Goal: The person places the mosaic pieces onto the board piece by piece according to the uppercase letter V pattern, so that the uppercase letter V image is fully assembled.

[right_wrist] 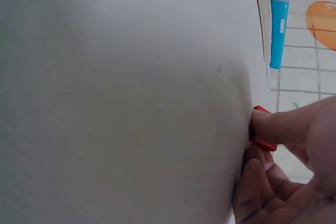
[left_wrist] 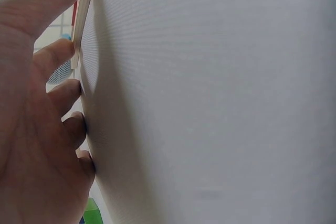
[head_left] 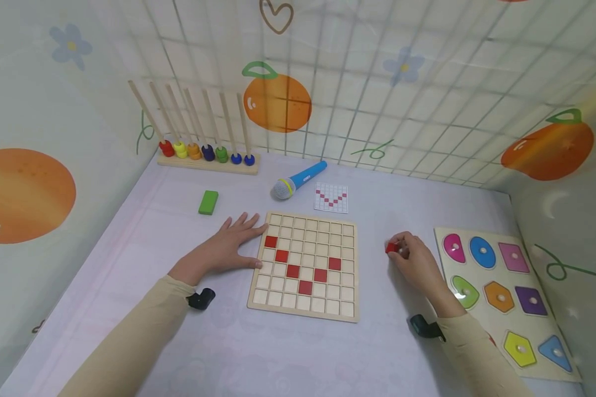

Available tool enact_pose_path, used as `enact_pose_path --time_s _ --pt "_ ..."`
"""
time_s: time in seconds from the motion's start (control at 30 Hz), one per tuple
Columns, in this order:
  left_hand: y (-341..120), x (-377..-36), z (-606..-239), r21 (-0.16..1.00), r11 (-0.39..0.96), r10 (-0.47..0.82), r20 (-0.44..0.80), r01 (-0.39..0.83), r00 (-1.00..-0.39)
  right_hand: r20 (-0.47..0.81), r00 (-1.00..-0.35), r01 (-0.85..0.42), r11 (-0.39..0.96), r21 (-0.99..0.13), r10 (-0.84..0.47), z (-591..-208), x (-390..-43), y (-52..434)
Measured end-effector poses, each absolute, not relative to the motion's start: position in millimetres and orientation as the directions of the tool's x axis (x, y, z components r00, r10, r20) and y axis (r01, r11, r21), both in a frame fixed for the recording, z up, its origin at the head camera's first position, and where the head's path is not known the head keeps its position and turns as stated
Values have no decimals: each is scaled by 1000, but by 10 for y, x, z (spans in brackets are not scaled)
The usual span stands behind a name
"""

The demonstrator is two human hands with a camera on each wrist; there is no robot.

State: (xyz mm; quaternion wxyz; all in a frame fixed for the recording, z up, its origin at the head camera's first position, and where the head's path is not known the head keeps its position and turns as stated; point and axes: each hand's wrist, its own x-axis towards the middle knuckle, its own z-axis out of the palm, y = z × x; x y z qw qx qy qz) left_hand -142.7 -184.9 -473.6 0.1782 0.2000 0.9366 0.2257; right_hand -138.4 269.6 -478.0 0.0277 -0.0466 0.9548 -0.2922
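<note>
- Fingers of my right hand (head_left: 417, 262) curl round a small red square tile (head_left: 392, 248), pinched at the fingertips; it sits on the table at about 3 o'clock from the wooden grid board (head_left: 305, 267), well apart from its edge.
- From the right wrist view I see the same red tile (right_wrist: 262, 139) pressed between thumb and fingers against the cloth.
- My left hand (head_left: 230, 248) lies flat with fingers straight and spread, its fingertips touching the board's left edge at 9 o'clock; it holds nothing.
- Six red tiles (head_left: 293, 271) already sit in the board's cells, forming a tick shape.
- A pale lilac tablecloth (head_left: 228, 347) covers the surface, smooth and matte; walls printed with oranges, flowers and a grid enclose it.
- At 12 o'clock from the board lie a pattern card (head_left: 331, 198) and a blue toy microphone (head_left: 298, 180).
- At 11 o'clock are a green block (head_left: 208, 202) and a wooden rod rack (head_left: 206, 149) with coloured beads.
- At 3 o'clock, beyond my right hand, rests a wooden shape puzzle (head_left: 501, 298) with knobbed pieces.
</note>
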Motion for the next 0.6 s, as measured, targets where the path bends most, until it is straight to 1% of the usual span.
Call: enact_pose_path --time_s 0.3,0.6 --pt "-1848 -1425 -4725 495 818 456 -246 294 -855 -46 -993 -63 832 -551 -105 -4758 -1342 2700" --pt "-1850 -1430 -4733 494 818 458 -247 295 -854 -46 -994 -50 810 -584 -94 -4711 -1298 2686"
